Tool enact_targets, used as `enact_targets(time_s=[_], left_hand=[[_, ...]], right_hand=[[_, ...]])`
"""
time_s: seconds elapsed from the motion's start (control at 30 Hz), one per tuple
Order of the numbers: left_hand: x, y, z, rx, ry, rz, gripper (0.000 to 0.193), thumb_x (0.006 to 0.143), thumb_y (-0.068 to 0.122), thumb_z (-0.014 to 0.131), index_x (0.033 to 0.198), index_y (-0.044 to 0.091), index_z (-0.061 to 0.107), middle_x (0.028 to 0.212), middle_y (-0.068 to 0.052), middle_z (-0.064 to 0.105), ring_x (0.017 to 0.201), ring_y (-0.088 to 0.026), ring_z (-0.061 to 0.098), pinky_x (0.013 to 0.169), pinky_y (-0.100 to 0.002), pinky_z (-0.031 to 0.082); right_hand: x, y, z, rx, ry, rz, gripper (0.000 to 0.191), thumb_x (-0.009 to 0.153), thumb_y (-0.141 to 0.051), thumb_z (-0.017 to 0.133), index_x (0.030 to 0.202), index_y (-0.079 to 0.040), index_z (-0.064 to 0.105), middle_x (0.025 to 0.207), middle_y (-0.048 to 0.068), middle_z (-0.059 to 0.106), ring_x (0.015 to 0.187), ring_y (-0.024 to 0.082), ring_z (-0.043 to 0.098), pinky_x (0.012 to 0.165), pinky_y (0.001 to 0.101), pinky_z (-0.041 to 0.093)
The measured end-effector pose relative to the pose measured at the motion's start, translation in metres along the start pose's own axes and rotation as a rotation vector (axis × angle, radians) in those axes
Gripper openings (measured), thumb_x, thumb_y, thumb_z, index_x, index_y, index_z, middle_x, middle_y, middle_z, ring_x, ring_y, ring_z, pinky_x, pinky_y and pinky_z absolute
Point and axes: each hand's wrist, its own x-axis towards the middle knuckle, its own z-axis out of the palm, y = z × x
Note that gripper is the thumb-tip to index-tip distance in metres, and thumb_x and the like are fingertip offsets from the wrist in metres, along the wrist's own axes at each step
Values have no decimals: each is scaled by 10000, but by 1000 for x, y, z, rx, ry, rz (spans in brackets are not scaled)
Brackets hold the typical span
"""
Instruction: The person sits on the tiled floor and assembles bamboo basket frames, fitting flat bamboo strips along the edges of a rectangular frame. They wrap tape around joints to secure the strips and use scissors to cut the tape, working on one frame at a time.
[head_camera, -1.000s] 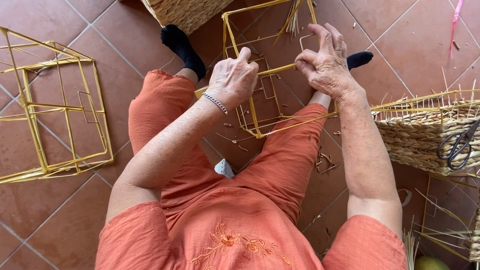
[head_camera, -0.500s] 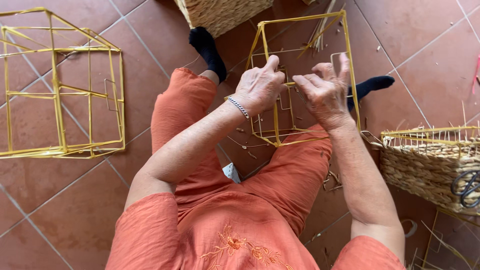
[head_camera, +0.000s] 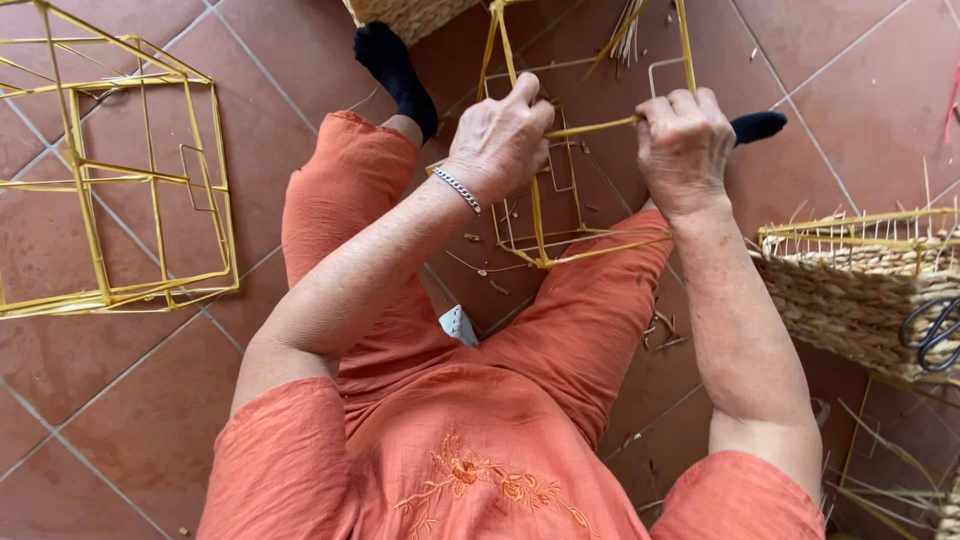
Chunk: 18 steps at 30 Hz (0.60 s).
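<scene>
Between the spread knees, over the tiled floor (head_camera: 130, 400), a yellow wire frame (head_camera: 560, 190) stands tilted, its lower edge resting on the right thigh so the open side faces the person. Both hands work on one horizontal bar of it: the left hand (head_camera: 505, 140) pinches the bar's near end between thumb and fingertips, a narrow grip closed on the frame, apparently to steady it; the right hand (head_camera: 685, 145) curls over the same bar further along, fingers folded down around it, also holding the frame. A second frame (head_camera: 110, 180) of the same kind lies well apart on the floor to the left. To the right stands a woven basket (head_camera: 850, 300) with upright straw stakes, scissors (head_camera: 935, 335) resting on its rim within reach. Straw scraps (head_camera: 660, 330) litter the tiles below.
</scene>
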Motion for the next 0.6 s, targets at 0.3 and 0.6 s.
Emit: enact_targets(time_s=[0.3, 0.6], left_hand=[[-15, -5, 0, 87, 13, 73, 221, 883, 264, 787, 873, 71, 679, 1085, -159, 573, 699, -362, 700, 588, -486, 558], [-39, 2, -21, 191, -7, 121, 261, 945, 275, 784, 856, 78, 637, 1037, -124, 593, 661, -348, 682, 547, -464, 532]], right_hand=[[3, -5, 5, -20, 29, -75, 120, 886, -4, 749, 925, -91, 675, 812, 83, 717, 819, 258, 695, 1046, 445, 502], [-51, -40, -64, 123, 271, 83, 392, 883, -68, 866, 1233, -67, 692, 1212, 129, 697, 1140, 308, 614, 1033, 417, 492]])
